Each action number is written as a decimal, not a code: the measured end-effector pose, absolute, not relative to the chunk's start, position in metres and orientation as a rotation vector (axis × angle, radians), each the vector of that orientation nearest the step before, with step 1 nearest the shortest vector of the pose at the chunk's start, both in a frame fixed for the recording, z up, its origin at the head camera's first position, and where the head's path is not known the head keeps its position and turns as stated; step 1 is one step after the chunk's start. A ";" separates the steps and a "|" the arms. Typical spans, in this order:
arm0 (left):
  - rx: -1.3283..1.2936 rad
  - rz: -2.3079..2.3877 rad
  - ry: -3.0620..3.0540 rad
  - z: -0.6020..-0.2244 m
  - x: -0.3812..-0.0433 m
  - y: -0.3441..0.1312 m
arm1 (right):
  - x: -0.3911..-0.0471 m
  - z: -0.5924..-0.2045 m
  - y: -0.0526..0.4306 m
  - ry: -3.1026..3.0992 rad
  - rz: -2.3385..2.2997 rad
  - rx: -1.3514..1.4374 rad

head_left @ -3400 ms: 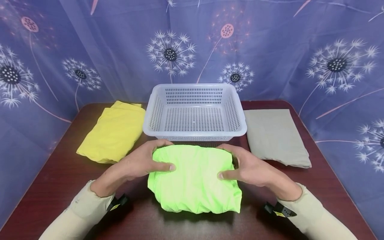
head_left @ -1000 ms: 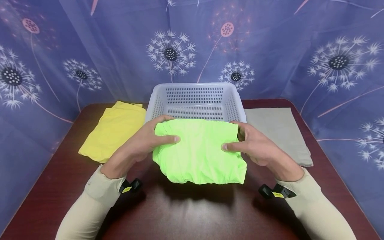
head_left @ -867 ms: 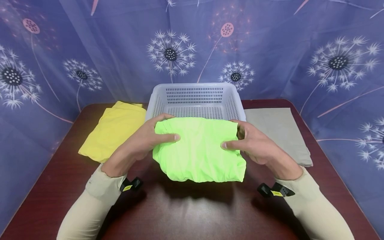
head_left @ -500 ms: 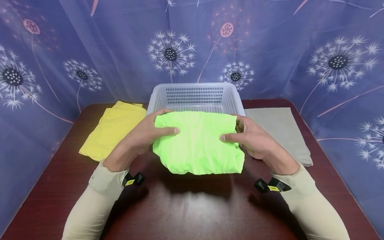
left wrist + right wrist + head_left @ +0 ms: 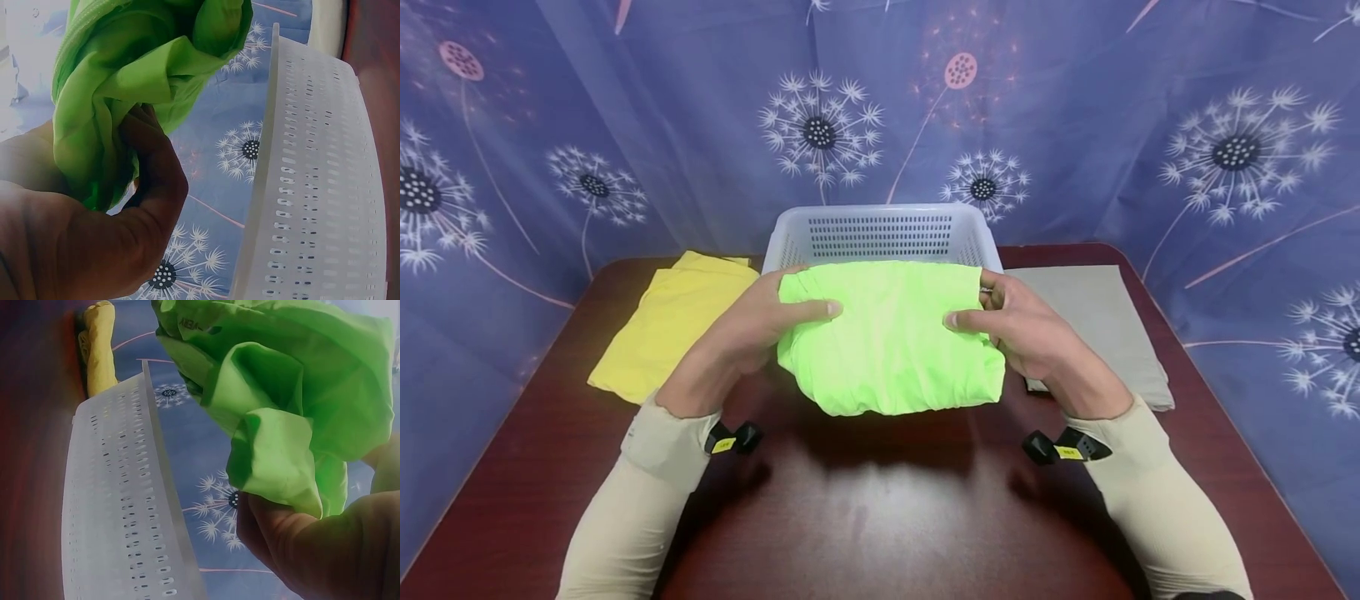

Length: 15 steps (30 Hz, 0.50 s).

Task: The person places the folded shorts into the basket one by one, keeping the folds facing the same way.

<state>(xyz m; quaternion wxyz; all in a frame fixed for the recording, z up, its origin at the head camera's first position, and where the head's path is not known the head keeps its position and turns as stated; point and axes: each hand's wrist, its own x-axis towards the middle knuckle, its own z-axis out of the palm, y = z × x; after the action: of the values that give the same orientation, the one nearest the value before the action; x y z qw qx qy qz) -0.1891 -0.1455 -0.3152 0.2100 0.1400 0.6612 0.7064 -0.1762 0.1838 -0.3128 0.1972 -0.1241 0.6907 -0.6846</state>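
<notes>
A folded lime-green garment (image 5: 891,342) is held up in front of the white plastic basket (image 5: 880,210), covering its near part in the head view. My left hand (image 5: 760,321) grips the garment's left side, thumb on top and fingers beneath. On the opposite side my right hand (image 5: 1026,329) grips it the same way. From the left wrist view, loose folds of the green cloth (image 5: 125,81) hang over curled fingers, with the basket wall (image 5: 312,169) beside and apart from them. Dark lettering shows on the cloth (image 5: 337,369) in the right wrist view.
A folded yellow cloth (image 5: 670,325) lies left of the basket, and a folded grey cloth (image 5: 1075,308) lies to its right. The dark red table (image 5: 880,517) stands against a blue curtain (image 5: 700,125) printed with dandelions.
Both hands have lifted the green garment off the table and carried it forward, toward the basket. It hides more of the basket now. The yellow and grey cloths stay put.
</notes>
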 end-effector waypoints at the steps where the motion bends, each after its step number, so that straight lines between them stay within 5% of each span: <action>1: 0.390 1.966 1.831 -0.315 -0.190 -0.145 | -0.176 -0.312 0.183 1.939 -1.917 -0.343; 15: 0.340 2.017 1.805 -0.312 -0.197 -0.143 | -0.184 -0.309 0.179 1.960 -1.949 -0.309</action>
<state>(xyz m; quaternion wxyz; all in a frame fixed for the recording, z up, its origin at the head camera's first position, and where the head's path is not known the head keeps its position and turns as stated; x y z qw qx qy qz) -0.1968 -0.1428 -0.3117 0.2053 0.1219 0.6475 0.7237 -0.1844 0.1788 -0.3089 0.1790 -0.1093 0.6933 -0.6894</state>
